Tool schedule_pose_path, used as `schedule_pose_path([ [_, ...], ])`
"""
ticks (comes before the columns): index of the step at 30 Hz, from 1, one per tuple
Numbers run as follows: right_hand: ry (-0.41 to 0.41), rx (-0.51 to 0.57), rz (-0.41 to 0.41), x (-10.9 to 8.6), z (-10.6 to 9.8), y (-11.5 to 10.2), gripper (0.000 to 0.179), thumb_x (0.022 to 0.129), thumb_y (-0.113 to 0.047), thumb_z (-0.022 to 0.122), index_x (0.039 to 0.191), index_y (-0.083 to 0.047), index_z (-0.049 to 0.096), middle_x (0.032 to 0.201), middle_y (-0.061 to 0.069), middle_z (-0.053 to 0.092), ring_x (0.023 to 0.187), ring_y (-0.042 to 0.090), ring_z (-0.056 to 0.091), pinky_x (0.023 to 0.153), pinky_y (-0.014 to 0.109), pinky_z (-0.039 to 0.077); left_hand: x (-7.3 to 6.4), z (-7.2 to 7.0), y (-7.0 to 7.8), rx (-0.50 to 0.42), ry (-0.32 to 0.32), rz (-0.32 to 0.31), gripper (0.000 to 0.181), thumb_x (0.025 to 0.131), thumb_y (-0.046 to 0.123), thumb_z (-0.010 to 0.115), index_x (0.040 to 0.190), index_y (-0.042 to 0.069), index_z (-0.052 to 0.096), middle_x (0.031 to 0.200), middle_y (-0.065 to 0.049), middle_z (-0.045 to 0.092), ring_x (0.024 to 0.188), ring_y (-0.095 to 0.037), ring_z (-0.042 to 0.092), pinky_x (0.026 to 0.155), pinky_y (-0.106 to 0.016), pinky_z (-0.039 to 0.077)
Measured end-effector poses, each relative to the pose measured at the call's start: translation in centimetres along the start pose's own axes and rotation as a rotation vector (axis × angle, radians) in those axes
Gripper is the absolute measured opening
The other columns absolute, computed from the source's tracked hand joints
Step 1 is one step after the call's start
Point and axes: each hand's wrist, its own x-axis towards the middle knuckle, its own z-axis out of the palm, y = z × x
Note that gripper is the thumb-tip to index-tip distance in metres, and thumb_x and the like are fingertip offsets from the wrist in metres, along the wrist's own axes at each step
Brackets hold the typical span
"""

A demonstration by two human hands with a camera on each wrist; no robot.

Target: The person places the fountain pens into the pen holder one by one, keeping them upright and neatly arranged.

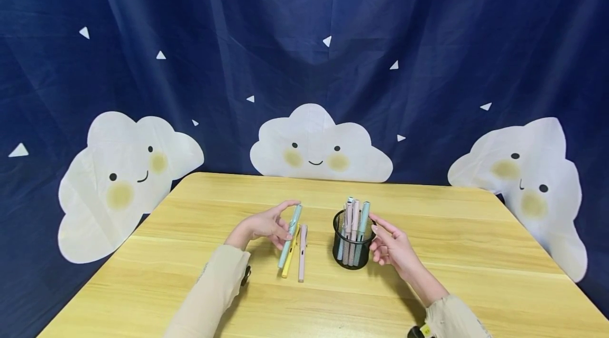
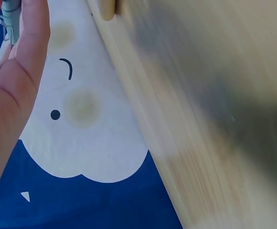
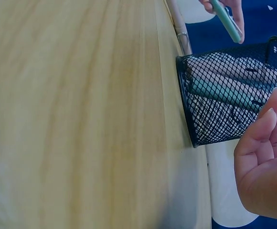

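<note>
My left hand [image 1: 266, 224] pinches a light green pen [image 1: 291, 237] and holds it tilted above the table. Below and beside that pen lie a yellow pen [image 1: 285, 271] and a pale pink pen [image 1: 302, 261]. A black mesh pen holder [image 1: 349, 266] stands upright to their right, with several pink and green pens inside. At its right side is my right hand [image 1: 395, 248], fingers relaxed and fingertips by the rim; whether they touch it I cannot tell. The right wrist view shows these fingers [image 3: 262, 138] in front of the mesh. Fingers partly hide the green pen [image 2: 13, 21] in the left wrist view.
The light wooden table [image 1: 157, 274] reaches back to a dark blue curtain [image 1: 304, 26] printed with white clouds and triangles. The pens and holder stand near the middle of the tabletop.
</note>
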Motion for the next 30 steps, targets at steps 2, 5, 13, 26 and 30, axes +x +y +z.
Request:
schedule_pose_path([
  [2,0.003,0.0,0.002,0.0,0.0,0.0,0.055,0.09,-0.028,0.053,0.139,-0.014,0.031,0.059,0.003,0.056,0.042,0.01,0.051,0.038,0.018,0.041,0.1,0.1,0.1,-0.012,-0.006,0.017,0.084,0.078,-0.013,0.057,0.142,0.019,0.014,0.069,-0.009,0.053,0.057,-0.019,0.058,0.058,-0.039,0.053],
  [5,0.006,0.0,0.003,0.0,0.0,-0.1,0.056,0.09,-0.028,0.054,0.139,-0.014,0.031,0.06,0.004,0.057,0.042,0.01,0.051,0.038,0.018,0.042,0.3,0.3,0.3,-0.034,-0.027,0.047,0.084,0.078,-0.012,0.058,0.142,0.019,0.013,0.071,-0.01,0.054,0.058,-0.02,0.059,0.059,-0.04,0.053],
  [13,0.007,-0.003,0.006,0.0,0.0,0.0,0.055,0.09,-0.028,0.054,0.139,-0.015,0.032,0.06,0.003,0.057,0.042,0.01,0.051,0.039,0.018,0.042,0.8,0.8,0.6,-0.071,-0.045,0.102,0.088,0.077,-0.014,0.057,0.143,0.021,0.01,0.092,-0.032,0.054,0.061,-0.022,0.06,0.061,-0.04,0.053],
  [26,0.001,0.007,0.006,0.0,-0.1,0.0,0.056,0.089,-0.028,0.054,0.139,-0.015,0.031,0.06,0.004,0.057,0.042,0.01,0.051,0.039,0.018,0.042,1.4,1.1,0.7,-0.103,0.012,0.164,0.079,0.077,-0.015,0.056,0.141,0.017,0.023,0.097,-0.021,0.05,0.066,-0.023,0.06,0.059,-0.034,0.054],
  [30,0.003,0.0,0.005,0.0,-0.1,0.0,0.056,0.089,-0.028,0.054,0.139,-0.015,0.032,0.06,0.004,0.057,0.042,0.01,0.051,0.039,0.018,0.042,1.6,1.4,0.9,-0.099,0.016,0.163,0.075,0.077,-0.015,0.056,0.14,0.015,0.027,0.108,-0.032,0.042,0.066,-0.023,0.06,0.06,-0.038,0.054],
])
